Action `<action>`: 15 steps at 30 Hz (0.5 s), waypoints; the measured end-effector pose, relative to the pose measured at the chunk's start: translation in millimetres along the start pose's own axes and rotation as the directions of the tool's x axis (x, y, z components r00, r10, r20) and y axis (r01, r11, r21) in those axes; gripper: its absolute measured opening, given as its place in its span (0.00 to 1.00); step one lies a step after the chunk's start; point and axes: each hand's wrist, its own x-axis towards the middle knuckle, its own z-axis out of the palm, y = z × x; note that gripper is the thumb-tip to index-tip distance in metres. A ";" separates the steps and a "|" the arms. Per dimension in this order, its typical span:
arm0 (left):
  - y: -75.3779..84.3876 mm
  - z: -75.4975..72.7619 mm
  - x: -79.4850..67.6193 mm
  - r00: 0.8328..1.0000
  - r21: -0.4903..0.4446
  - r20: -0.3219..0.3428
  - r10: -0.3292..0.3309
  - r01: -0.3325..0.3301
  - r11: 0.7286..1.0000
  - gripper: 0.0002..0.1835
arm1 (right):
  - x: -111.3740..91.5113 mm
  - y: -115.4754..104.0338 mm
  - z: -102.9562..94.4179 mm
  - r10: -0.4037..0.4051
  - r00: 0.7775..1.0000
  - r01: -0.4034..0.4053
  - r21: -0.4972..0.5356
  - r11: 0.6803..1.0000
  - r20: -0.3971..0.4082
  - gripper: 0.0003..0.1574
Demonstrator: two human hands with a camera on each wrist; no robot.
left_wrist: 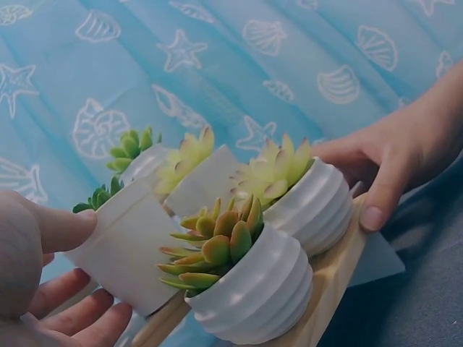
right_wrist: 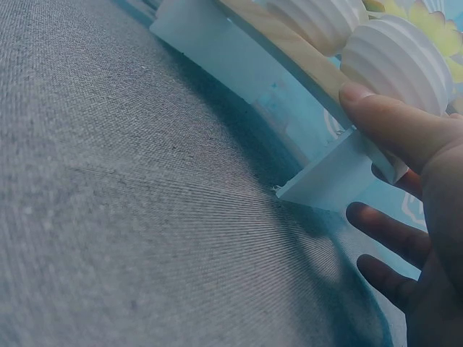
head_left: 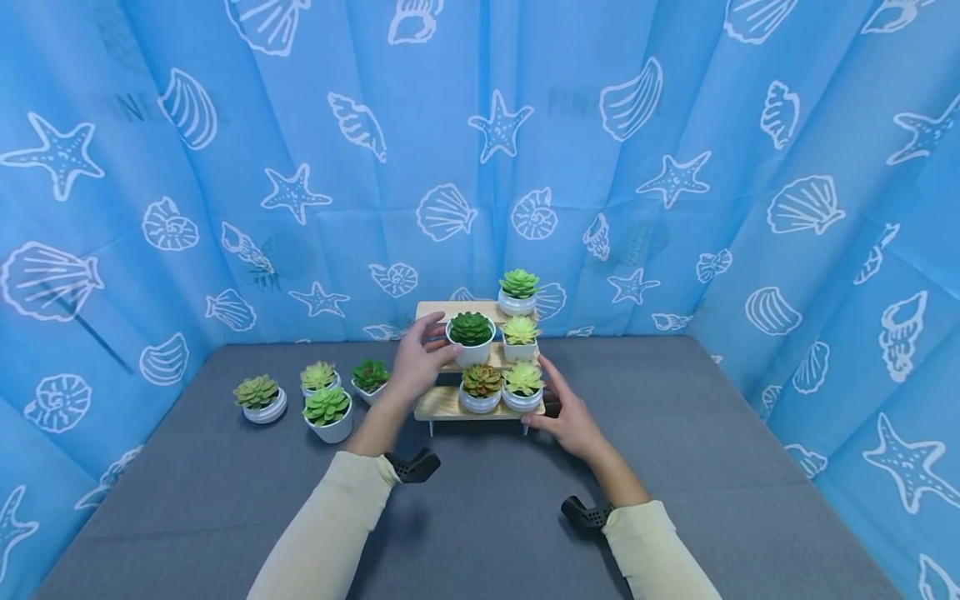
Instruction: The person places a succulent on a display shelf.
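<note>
My left hand (head_left: 416,358) holds a dark green succulent in a smooth white pot (head_left: 472,354) at the left of the middle step of a wooden tiered stand (head_left: 438,407). In the left wrist view the thumb lies against that pot (left_wrist: 123,246), near its rim. My right hand (head_left: 573,423) pinches the right end of the lowest step, thumb on the wood (right_wrist: 304,65) and a finger beneath. On that step sit a reddish-green succulent (head_left: 480,392) and a yellow-green one (head_left: 522,390). Another yellow-green succulent (head_left: 520,337) stands on the middle step, a green one (head_left: 518,292) on top.
Left of the stand, several potted succulents stand on the grey table (head_left: 480,517): a tilted one (head_left: 258,398), a pale one (head_left: 318,377), a bright green one (head_left: 328,414) and a dark one (head_left: 370,379) near my left forearm. A blue shell-print curtain (head_left: 450,125) hangs behind.
</note>
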 end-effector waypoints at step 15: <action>-5.0 -18.0 -17.9 0.996 0.095 -0.043 0.080 -0.076 0.993 0.30 | -0.4 -0.1 -0.8 -0.012 1.000 0.012 0.005 1.000 0.006 0.62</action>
